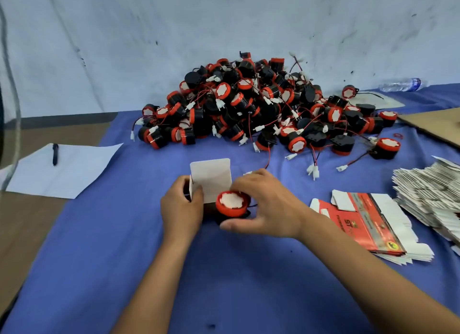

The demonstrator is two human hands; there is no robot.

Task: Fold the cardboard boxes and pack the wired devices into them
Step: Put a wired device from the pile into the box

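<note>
A small folded cardboard box (211,176) stands in the middle of the blue cloth with its white lid flap up. My left hand (181,209) grips the box's left side. My right hand (266,204) holds a round wired device (232,204), black with a red rim and a white centre, at the box's open mouth. A big pile of the same red-and-black devices (261,104) with red wires and white plugs lies behind. Flat unfolded red-and-white boxes (361,221) lie to the right.
A tall stack of flat box blanks (428,191) sits at the right edge. White paper (62,171) with a black pen (55,154) lies at the left. A brown cardboard sheet (433,124) and a plastic bottle (400,84) are at the far right.
</note>
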